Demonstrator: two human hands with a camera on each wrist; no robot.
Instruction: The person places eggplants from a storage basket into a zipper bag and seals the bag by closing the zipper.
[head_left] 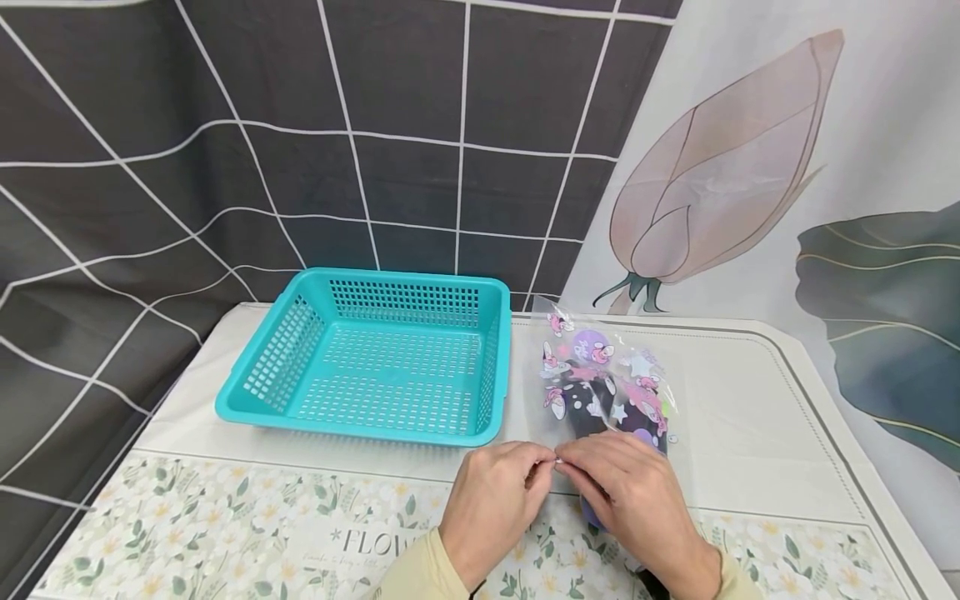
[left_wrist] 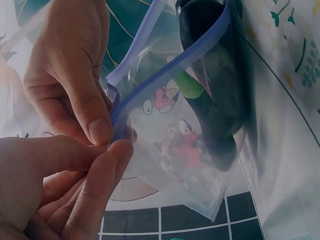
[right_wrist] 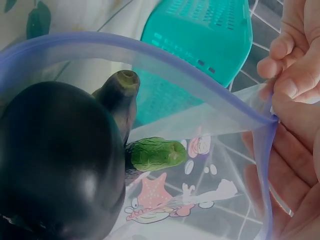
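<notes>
A clear zip bag (head_left: 551, 408) with pink and purple cartoon prints stands at the table's right side. Its purple zip edge (left_wrist: 170, 75) gapes open along most of its length. Inside are dark, glossy eggplants (right_wrist: 60, 160), one with a brownish stem end (right_wrist: 127, 80); a green stub (right_wrist: 157, 154) shows beside them. My left hand (head_left: 495, 500) pinches the bag's zip edge at one corner between thumb and fingertips. Right beside it, my right hand (head_left: 637, 496) pinches the same corner, fingertips meeting the left ones. In the head view, the right hand hides part of the bag.
An empty turquoise plastic basket (head_left: 390, 358) sits left of the bag, toward the back of the table. A floral cloth (head_left: 247, 517) covers the table's front. Behind hang a dark gridded curtain (head_left: 405, 83) and a pale flower-print one (head_left: 750, 167).
</notes>
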